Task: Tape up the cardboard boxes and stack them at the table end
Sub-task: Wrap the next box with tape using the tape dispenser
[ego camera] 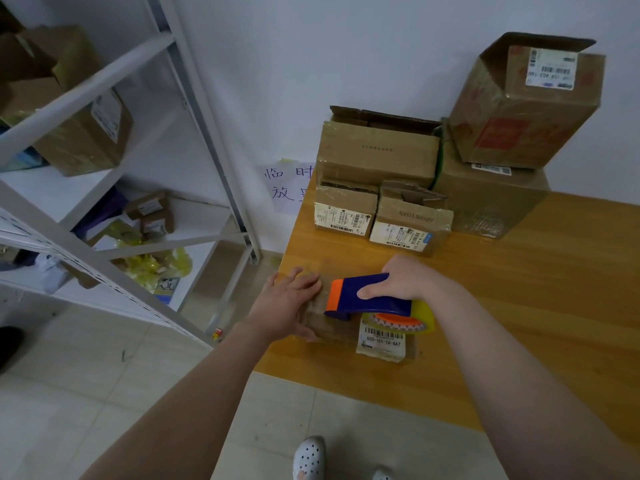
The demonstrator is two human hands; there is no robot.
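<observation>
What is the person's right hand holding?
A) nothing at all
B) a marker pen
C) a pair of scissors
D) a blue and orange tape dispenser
D: the right hand grips the blue and orange tape dispenser on top of the small cardboard box, while the left hand presses flat on that box.

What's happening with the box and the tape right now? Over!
Left hand flat on the small box. Right hand grips tape dispenser on its top. Other boxes piled behind, not in the way.
</observation>
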